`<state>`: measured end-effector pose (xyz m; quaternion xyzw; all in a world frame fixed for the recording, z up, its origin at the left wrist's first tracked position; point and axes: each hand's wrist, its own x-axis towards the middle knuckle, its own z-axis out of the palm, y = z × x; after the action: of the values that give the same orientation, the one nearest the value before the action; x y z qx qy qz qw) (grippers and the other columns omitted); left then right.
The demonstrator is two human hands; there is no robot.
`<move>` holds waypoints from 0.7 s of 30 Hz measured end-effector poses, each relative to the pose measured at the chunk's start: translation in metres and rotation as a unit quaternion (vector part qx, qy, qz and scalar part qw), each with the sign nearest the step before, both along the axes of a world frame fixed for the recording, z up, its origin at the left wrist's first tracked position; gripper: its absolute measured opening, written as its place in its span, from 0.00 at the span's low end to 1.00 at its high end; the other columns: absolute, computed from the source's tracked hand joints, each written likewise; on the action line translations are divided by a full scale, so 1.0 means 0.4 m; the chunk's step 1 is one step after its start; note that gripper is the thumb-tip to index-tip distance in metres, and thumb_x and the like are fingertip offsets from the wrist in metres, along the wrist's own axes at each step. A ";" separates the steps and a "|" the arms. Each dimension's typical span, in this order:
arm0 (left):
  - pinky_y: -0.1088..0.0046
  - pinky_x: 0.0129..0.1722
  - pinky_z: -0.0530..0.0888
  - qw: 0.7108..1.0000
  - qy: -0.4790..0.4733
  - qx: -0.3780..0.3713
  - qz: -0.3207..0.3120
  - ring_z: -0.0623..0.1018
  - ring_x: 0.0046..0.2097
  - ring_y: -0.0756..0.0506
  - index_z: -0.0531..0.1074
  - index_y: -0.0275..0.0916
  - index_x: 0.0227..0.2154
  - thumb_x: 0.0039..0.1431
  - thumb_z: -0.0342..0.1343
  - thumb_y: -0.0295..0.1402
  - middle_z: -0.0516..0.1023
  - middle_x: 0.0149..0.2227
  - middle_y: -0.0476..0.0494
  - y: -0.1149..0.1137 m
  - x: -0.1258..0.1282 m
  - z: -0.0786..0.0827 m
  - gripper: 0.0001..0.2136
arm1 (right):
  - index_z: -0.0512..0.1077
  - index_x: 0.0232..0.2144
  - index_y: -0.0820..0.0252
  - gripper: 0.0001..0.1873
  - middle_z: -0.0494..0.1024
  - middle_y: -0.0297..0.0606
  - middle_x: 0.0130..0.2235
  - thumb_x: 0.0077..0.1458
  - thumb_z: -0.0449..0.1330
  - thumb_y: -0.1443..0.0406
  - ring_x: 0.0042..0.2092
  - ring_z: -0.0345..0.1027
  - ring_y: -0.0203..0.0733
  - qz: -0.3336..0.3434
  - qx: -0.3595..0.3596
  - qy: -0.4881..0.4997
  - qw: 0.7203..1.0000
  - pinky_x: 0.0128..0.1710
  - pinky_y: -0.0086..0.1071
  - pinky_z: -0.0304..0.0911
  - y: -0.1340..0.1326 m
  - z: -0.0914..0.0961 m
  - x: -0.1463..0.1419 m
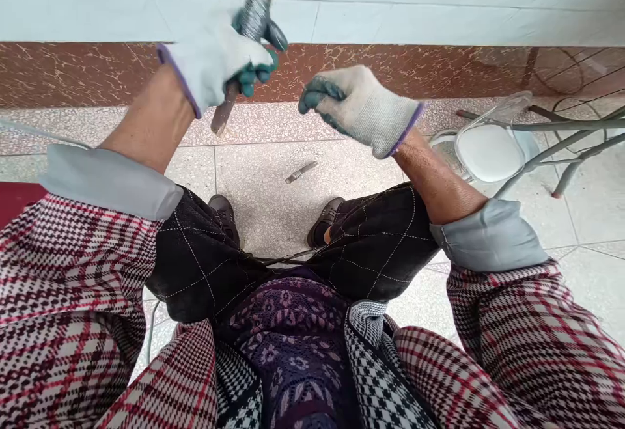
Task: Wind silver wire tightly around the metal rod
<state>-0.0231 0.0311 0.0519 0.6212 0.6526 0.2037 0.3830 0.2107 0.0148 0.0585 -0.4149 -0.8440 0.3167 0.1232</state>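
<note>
My left hand, in a white glove with dark green palm and fingers, is closed round a long, flat brown bar. The bar slants upward and runs out of view at the top. Shiny, silvery wrapping covers part of it above the fingers. To the right, my right hand wears a matching glove and hangs apart from the bar, over the floor near the wall. Its fingers are curled and pressed together; anything between them is hidden. A small knife-like piece lies on the floor between my feet.
Ahead stands a white tiled wall with a reddish-brown marbled band along its base. A white-seated folding stool and grey metal legs stand at the right, with cables by the wall. My shoes rest on the speckled floor.
</note>
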 end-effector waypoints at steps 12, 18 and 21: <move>0.63 0.53 0.76 0.958 0.208 0.050 -0.193 0.79 0.48 0.40 0.83 0.43 0.53 0.70 0.58 0.35 0.89 0.49 0.41 -0.052 0.083 -0.049 0.14 | 0.73 0.26 0.46 0.12 0.75 0.39 0.30 0.59 0.67 0.55 0.32 0.68 0.50 -0.076 -0.089 0.039 0.992 0.30 0.42 0.65 0.111 -0.069 0.034; 0.64 0.37 0.79 0.998 -0.032 0.043 -0.025 0.79 0.34 0.46 0.84 0.35 0.52 0.57 0.63 0.22 0.87 0.44 0.41 -0.054 0.104 -0.026 0.19 | 0.74 0.30 0.43 0.07 0.64 0.36 0.26 0.56 0.64 0.52 0.27 0.52 0.47 -0.112 -0.149 0.145 0.972 0.28 0.43 0.57 0.053 -0.040 0.015; 0.64 0.35 0.80 0.988 -0.130 0.081 0.005 0.79 0.33 0.47 0.83 0.35 0.48 0.56 0.61 0.19 0.85 0.44 0.41 -0.055 0.128 -0.035 0.17 | 0.72 0.30 0.42 0.07 0.60 0.35 0.26 0.55 0.64 0.52 0.28 0.48 0.47 -0.122 -0.168 0.181 0.961 0.28 0.43 0.55 0.054 -0.022 0.011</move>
<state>0.0281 0.0091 0.0379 0.6151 0.5821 0.3370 0.4113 0.2150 0.0362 0.0498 -0.4650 -0.6852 0.5065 0.2403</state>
